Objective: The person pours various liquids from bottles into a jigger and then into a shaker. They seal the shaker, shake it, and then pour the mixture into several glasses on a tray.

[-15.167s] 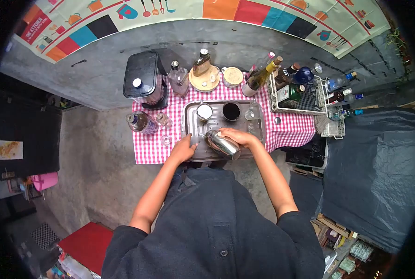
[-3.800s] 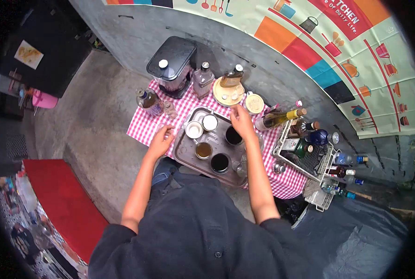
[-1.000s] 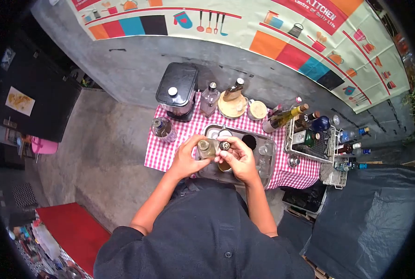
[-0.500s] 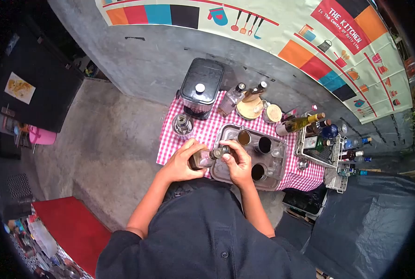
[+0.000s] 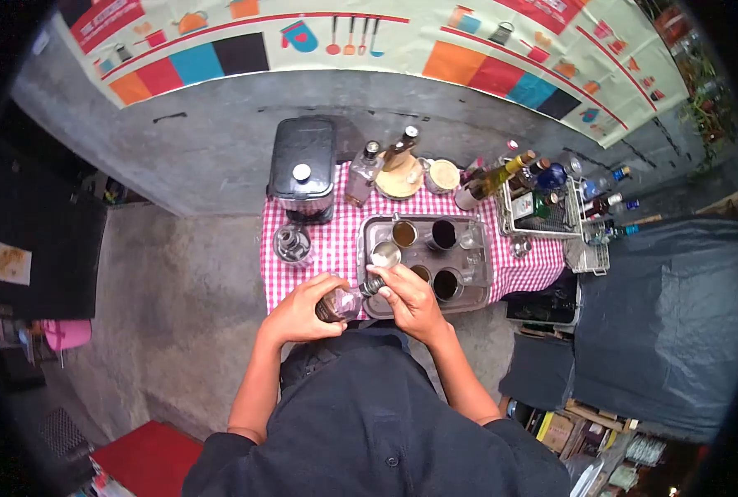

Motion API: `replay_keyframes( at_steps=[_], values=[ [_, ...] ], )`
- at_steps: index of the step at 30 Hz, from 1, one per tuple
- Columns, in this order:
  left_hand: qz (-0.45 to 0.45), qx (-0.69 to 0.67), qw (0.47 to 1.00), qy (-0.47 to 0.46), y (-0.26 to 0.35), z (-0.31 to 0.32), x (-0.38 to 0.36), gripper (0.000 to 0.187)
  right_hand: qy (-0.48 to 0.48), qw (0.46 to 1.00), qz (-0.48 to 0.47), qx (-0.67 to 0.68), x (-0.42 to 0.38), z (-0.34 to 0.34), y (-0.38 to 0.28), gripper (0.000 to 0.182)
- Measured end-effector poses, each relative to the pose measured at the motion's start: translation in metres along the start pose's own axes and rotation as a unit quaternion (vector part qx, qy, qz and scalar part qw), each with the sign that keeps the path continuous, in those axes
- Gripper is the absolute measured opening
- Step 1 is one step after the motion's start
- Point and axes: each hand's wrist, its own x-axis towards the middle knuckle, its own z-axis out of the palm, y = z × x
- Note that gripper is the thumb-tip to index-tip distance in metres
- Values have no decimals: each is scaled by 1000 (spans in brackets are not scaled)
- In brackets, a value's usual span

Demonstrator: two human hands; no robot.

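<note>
My left hand (image 5: 304, 313) is wrapped around a clear glass bottle (image 5: 344, 305) with dark contents, tilted toward the right. The fingers of my right hand (image 5: 414, 305) pinch a dark cap (image 5: 372, 285) at the bottle's mouth; whether it is still seated cannot be made out. Just beyond my hands lies a brown tray (image 5: 489, 269). On it are a metal cup (image 5: 385, 253), a mug of brown liquid (image 5: 403, 234), a mug of dark liquid (image 5: 442, 234) and another dark mug (image 5: 447, 285). My right hand partly hides one more cup (image 5: 420, 272).
A black-lidded dispenser (image 5: 302, 170) and a glass decanter (image 5: 293, 244) stand on the checkered cloth (image 5: 278, 286) at left. Behind the tray are a clear bottle (image 5: 362, 176), a brown bottle (image 5: 399, 151) and a jar (image 5: 442, 176). Several bottles surround a wire basket (image 5: 543, 217) at right.
My view has turned, so the table appears further left. My right hand has shifted from over the bottle's neck to its right side, pinching the cap. The metal cup now shows.
</note>
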Motion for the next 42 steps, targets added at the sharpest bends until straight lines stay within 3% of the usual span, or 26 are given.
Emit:
replay_keyframes(
  at_steps=[5, 11, 16, 20, 22, 24, 28, 30, 34, 37, 42],
  values=[
    [57, -39, 994, -87, -1, 9, 28, 59, 25, 999, -29, 23, -10, -31, -1, 37],
    [18, -143, 960, -240, 16, 29, 64, 67, 41, 997, -62, 12, -23, -78, 4, 41],
    [42, -186, 947, -260, 37, 54, 92, 68, 13, 998, -58, 5, -33, -132, 4, 34],
    [46, -92, 974, -202, 78, 75, 117, 62, 41, 992, -115, 35, -39, -164, 27, 25],
    [64, -50, 978, -192, 86, 85, 130, 68, 40, 995, -90, 33, -46, -177, 35, 19],
    [58, -60, 977, -197, 86, 99, 141, 68, 73, 995, -58, 22, -50, -185, 40, 15],
    [7, -144, 964, -224, 91, 126, 158, 71, 100, 991, -91, 23, -59, -205, 57, 13],
    [19, -190, 955, -228, 89, 138, 165, 61, 89, 992, -89, 19, -64, -217, 64, 16],
    [-3, -210, 956, -206, 94, 158, 176, 61, 64, 995, -74, 33, -72, -236, 80, 24],
    [-1, -138, 976, -166, 105, 163, 182, 61, 64, 997, -45, 22, -74, -245, 88, 27],
    [19, -34, 994, -97, 118, 167, 186, 61, 52, 997, 11, 58, -73, -248, 102, 18]
  ],
)
